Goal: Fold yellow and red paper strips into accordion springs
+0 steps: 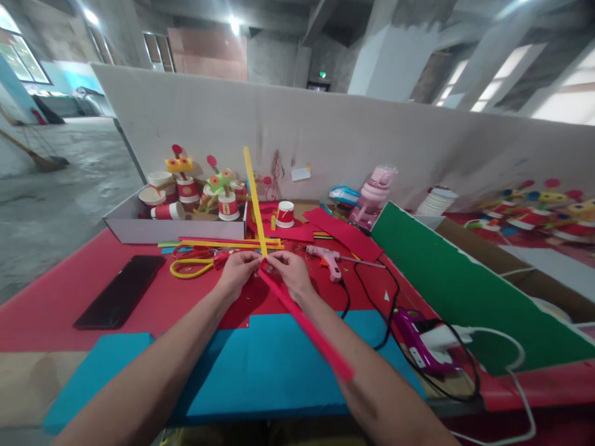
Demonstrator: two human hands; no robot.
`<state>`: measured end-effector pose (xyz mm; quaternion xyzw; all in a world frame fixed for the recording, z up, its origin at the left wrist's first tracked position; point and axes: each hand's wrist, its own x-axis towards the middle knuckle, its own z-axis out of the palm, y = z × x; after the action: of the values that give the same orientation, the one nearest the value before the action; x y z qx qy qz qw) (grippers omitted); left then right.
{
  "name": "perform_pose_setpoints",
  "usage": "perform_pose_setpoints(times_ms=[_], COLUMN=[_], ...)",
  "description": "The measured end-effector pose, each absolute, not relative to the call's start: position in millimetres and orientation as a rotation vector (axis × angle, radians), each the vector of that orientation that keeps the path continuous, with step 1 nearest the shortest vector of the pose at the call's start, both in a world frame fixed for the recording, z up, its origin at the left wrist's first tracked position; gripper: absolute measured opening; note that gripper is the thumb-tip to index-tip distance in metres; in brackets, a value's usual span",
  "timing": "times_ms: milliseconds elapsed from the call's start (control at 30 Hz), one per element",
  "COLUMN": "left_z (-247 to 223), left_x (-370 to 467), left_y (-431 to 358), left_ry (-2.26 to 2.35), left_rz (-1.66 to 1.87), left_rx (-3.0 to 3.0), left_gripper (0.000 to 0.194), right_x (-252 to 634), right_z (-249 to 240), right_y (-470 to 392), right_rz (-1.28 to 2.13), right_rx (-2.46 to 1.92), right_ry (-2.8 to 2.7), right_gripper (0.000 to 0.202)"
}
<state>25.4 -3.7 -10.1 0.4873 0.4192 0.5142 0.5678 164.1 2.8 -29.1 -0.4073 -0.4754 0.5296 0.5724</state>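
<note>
My left hand (242, 271) and my right hand (290, 271) meet over the middle of the table, fingertips pinched where two paper strips join. From that join a yellow paper strip (254, 198) points up and away. A red paper strip (307, 325) runs from it down towards me, passing over my right forearm, its near end blurred. The exact fold between the fingertips is too small to make out. Beyond my left hand lie yellow-handled scissors (190, 268). A pink glue gun (330, 259) rests just right of my right hand.
Paper-cup figures stand in a white box (176, 230) at the back left. A black tablet (121, 291) lies at left. A green board (478, 297) and a purple power strip (425, 344) with cables are at right. Blue foam sheets (260, 371) line the near edge.
</note>
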Motion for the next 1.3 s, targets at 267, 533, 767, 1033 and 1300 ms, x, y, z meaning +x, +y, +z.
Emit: perform_pose_setpoints(times_ms=[267, 533, 767, 1033, 1300], left_z=[-12, -10, -9, -8, -12], left_x=[27, 26, 25, 22, 22], left_y=[-6, -6, -6, -6, -5], left_ry=[0.960, 0.941, 1.063, 0.889, 0.833], left_rz=[1.210, 1.311, 1.332, 1.220, 1.218], left_rx=[1.178, 1.188, 1.285, 1.239, 1.132], left_gripper=[0.022, 0.023, 0.021, 0.022, 0.024], right_x=[164, 161, 165, 173, 174], right_z=[-25, -21, -20, -16, -17], right_y=[2, -2, -1, -3, -1], right_rz=[1.125, 1.197, 1.278, 1.657, 1.652], right_rx=[-0.993, -0.926, -0.944, -0.839, -0.847], right_ry=[-1.038, -1.083, -1.087, -0.889, -0.931], right_gripper=[0.021, 0.020, 0.027, 0.032, 0.033])
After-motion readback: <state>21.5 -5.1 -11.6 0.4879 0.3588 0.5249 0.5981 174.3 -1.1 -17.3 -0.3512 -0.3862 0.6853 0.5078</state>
